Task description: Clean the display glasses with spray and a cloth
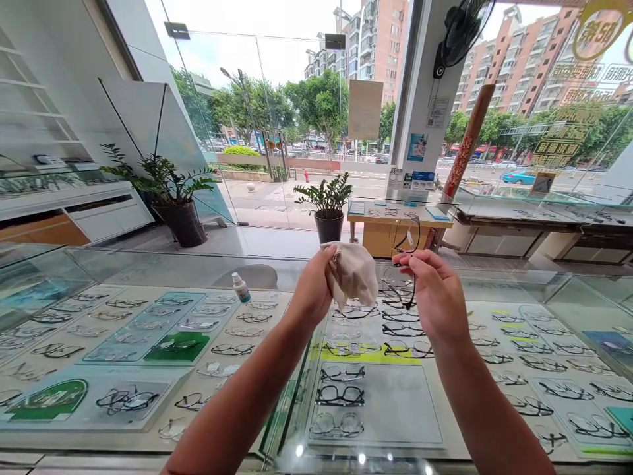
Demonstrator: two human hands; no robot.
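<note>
A crumpled pale beige cloth (pixel 355 274) is gripped in my left hand (pixel 316 285), thumb on top, and hangs above the glass counter. To its right, my right hand (pixel 439 290) pinches a pair of dark-framed eyeglasses (pixel 418 234) between thumb and fingers. A small white tag hangs near the upper part of the glasses; a dark end points down below the fingers. Cloth and glasses are close together, with a small gap between them. My fingers and the cloth hide part of the frame.
Rows of eyeglasses (pixel 340 396) lie under the glass display counter (pixel 297 455). A small white spray bottle (pixel 241 288) stands on the left. Beyond are a potted plant (pixel 329 227), a larger one (pixel 180 223), a wooden display table (pixel 378 239) and a wall fan (pixel 465 30).
</note>
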